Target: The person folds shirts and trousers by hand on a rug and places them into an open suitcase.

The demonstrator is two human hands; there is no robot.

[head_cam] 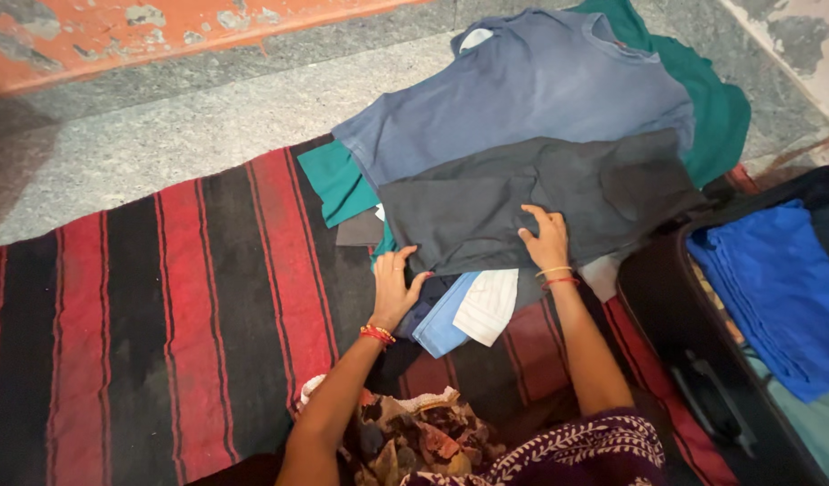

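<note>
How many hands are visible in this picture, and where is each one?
2. The left hand rests at the lower-left edge of the dark grey garment; the right hand presses on its middle. None seem hidden.

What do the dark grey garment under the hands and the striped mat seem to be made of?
Dark grey garment: soft matte fabric, probably cotton knit; it lies limp, with creases and stitched seams. Striped mat: coarse woven textile, possibly wool or cotton, in dull red and black bands.

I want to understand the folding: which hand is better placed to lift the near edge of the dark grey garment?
Probably the left hand: its fingers curl at the near edge of the dark grey garment. The right hand lies flat on top, farther from that edge.
</note>
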